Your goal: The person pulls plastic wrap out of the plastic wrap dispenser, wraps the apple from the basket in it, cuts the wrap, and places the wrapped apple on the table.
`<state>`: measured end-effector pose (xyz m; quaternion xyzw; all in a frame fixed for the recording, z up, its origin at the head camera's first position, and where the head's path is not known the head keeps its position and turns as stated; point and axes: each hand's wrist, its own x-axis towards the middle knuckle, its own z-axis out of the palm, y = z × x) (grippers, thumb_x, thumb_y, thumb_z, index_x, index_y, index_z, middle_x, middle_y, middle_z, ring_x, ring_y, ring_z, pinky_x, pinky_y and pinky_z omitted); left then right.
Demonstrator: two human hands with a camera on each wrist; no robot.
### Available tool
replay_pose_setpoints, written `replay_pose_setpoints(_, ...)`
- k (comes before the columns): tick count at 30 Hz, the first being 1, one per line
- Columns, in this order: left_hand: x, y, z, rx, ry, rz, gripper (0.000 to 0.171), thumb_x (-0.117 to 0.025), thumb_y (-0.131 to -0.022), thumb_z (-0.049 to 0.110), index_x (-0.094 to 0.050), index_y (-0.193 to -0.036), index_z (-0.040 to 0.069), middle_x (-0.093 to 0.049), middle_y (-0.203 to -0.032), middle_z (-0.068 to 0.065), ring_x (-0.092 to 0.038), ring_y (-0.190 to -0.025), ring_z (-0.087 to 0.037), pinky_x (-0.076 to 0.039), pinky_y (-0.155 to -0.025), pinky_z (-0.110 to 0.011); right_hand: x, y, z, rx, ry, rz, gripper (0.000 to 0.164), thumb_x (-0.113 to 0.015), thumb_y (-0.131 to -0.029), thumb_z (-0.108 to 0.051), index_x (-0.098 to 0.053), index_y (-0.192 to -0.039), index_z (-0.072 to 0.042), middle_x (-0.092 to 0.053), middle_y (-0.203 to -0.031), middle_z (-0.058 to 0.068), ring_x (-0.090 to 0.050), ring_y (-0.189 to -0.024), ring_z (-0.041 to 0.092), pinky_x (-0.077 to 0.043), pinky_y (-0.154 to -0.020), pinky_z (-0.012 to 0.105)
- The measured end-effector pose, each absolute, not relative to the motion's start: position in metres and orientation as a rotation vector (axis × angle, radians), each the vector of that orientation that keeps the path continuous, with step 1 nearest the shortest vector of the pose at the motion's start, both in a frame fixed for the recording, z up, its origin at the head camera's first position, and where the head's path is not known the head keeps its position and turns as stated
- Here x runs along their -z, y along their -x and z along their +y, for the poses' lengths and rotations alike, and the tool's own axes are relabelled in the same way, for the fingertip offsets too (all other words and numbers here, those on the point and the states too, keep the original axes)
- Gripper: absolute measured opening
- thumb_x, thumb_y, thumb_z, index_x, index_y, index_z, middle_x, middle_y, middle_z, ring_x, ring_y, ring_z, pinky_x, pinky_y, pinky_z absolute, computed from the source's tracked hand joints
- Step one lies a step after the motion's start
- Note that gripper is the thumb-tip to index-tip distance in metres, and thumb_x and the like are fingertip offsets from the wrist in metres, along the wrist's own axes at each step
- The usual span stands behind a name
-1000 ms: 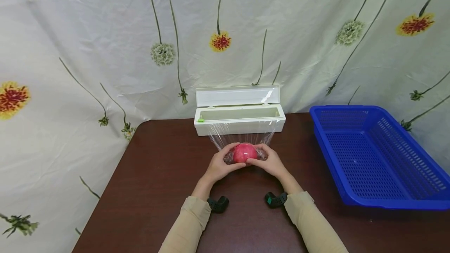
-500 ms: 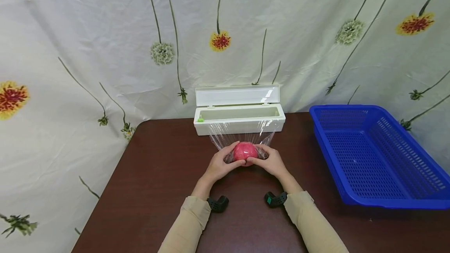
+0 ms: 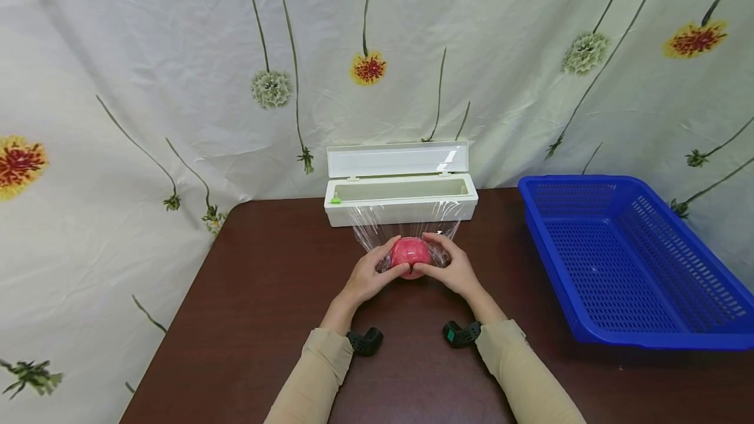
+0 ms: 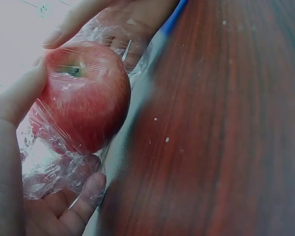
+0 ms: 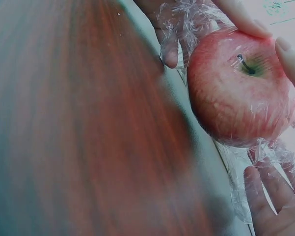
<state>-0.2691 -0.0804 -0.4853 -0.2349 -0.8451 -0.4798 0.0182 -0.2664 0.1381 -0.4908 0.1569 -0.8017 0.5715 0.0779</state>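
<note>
Between both hands is a red apple (image 3: 410,252) with plastic wrap drawn over it. My left hand (image 3: 368,275) grips its left side, thumb on the near face; my right hand (image 3: 453,271) grips the right side the same way. In the left wrist view the film lies tight over the apple (image 4: 83,98) and its stem hollow, with crumpled plastic wrap (image 4: 54,172) bunched at the fingers. The right wrist view shows the apple (image 5: 240,88) with the stem up. Plastic wrap (image 3: 377,224) stretches from the hands back to the white dispenser box (image 3: 400,214), whose lid stands up.
A green slider (image 3: 336,201) sits at the left of the dispenser's front edge. To the right stands a blue plastic basket (image 3: 550,280) on the dark brown table (image 3: 265,293). A white flowered cloth (image 3: 206,51) hangs behind the table.
The apple has turned slightly in the hands, and its dark stem now shows between the thumbs. The right fingers have shifted a little on top of it. Dispenser and basket stay put.
</note>
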Motion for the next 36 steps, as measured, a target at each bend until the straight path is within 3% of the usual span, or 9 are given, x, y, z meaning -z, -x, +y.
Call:
replay_pose_setpoints(9, 0.483, 0.269, -0.08, 1.499, 0.723, -2.644, 0.063, -0.065, -0.087, 0.038, -0.042, -0.143, 0.019, -0.054, -0.128, -0.006, -0.05, -0.114, -0.023, -0.042, -0.094, -0.048, 0.491, 0.265, 0.138, -1.756, -0.525, -2.455, 0.063, -0.078, -0.077, -0.03, -0.052, -0.134, -0.025, -0.05, -0.136, 0.006, -0.046, -0.122, 0.029, -0.035, -0.099, 0.056)
replay_pose_setpoints(18, 0.483, 0.268, -0.08, 1.51, 0.675, -2.687, 0.065, -0.063, -0.087, 0.045, -0.042, -0.143, 0.02, -0.052, -0.133, -0.006, -0.049, -0.119, -0.023, -0.04, -0.097, -0.048, 0.482, 0.262, 0.136, -1.812, -0.581, -2.449, 0.059, -0.073, -0.081, -0.008, -0.05, -0.135, -0.01, -0.05, -0.135, 0.014, -0.047, -0.12, 0.034, -0.036, -0.099, 0.055)
replay_pose_setpoints(23, 0.483, 0.267, -0.079, 1.494, 0.636, -2.693, 0.066, -0.063, -0.086, 0.049, -0.043, -0.142, 0.02, -0.052, -0.134, -0.005, -0.05, -0.119, -0.023, -0.04, -0.097, -0.048, 0.46, 0.25, 0.133, -1.803, -0.61, -2.449, 0.055, -0.071, -0.082, -0.005, -0.05, -0.133, -0.001, -0.05, -0.133, 0.02, -0.047, -0.119, 0.037, -0.036, -0.099, 0.054)
replay_pose_setpoints(28, 0.483, 0.265, -0.078, 1.456, 0.53, -2.669, 0.064, -0.068, -0.081, 0.05, -0.052, -0.136, 0.024, -0.059, -0.126, -0.004, -0.056, -0.111, -0.021, -0.045, -0.092, -0.043, 0.453, 0.246, 0.132, -1.787, -0.613, -2.46, 0.053, -0.07, -0.082, -0.005, -0.051, -0.131, -0.001, -0.051, -0.131, 0.02, -0.048, -0.118, 0.036, -0.037, -0.099, 0.054)
replay_pose_setpoints(36, 0.487, 0.268, -0.077, 1.271, 0.557, -2.462, 0.062, -0.079, -0.072, 0.043, -0.062, -0.124, 0.014, -0.06, -0.124, -0.002, -0.053, -0.114, -0.022, -0.043, -0.095, -0.044, 0.453, 0.247, 0.132, -1.778, -0.595, -2.472, 0.051, -0.069, -0.084, -0.008, -0.052, -0.131, -0.002, -0.051, -0.132, 0.019, -0.046, -0.119, 0.037, -0.036, -0.099, 0.056)
